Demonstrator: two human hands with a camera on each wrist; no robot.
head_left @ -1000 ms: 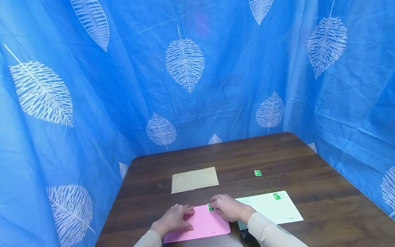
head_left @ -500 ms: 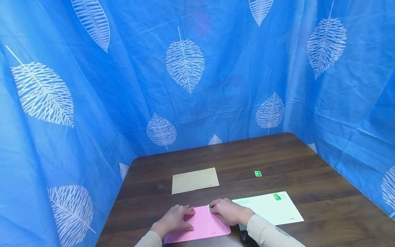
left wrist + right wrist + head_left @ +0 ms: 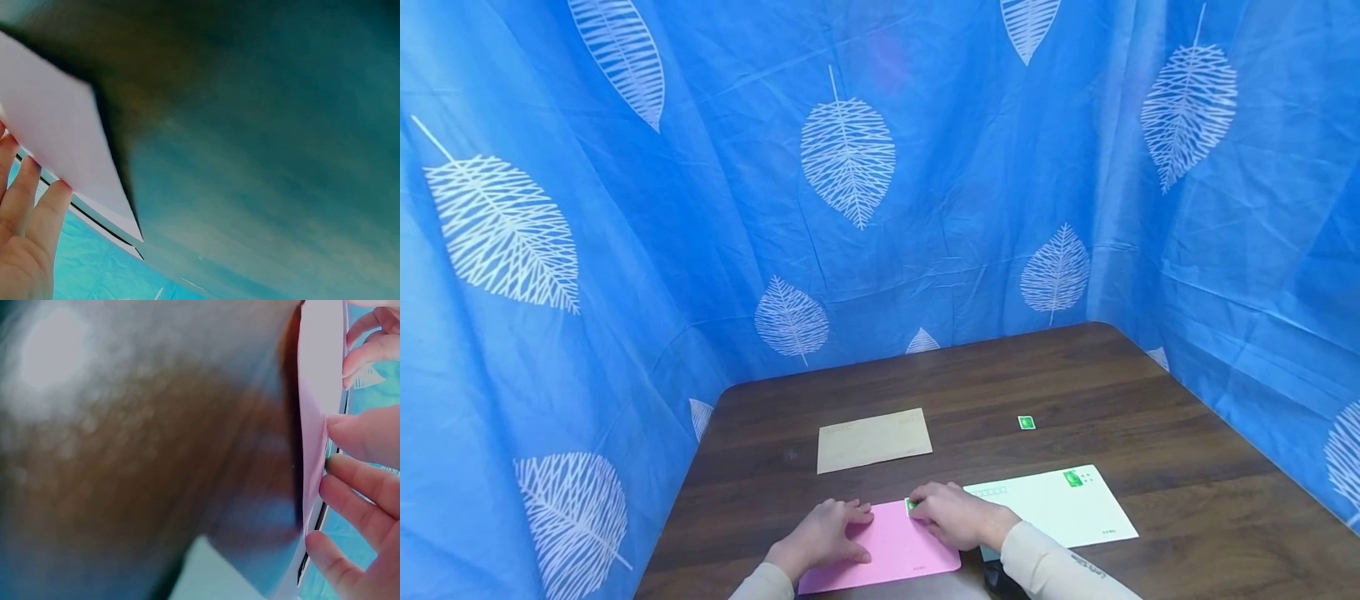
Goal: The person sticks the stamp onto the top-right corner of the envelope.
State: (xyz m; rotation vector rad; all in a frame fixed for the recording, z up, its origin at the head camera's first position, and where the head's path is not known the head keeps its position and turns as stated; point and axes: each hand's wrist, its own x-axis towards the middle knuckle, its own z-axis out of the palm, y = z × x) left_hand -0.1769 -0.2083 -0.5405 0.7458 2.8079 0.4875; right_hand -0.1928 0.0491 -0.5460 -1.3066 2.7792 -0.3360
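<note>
A pink envelope lies flat at the table's near edge, also seen edge-on in both wrist views. My left hand rests on its left part, fingertips and thumb spread on the paper. At the envelope's top right corner is a green stamp, partly hidden by my right hand. The right hand's fingertips press on the stamp and the paper around it. In the right wrist view its thumb and fingers stand apart, touching the envelope.
A white envelope with a green stamp on it lies to the right, partly under the right forearm. Farther back lie a tan envelope and a loose green stamp. A dark object sits below the right wrist. Blue curtains surround the table.
My right hand has shifted slightly downward at the envelope's corner, with its fingers covering more of the stamp. The left hand stays in place.
</note>
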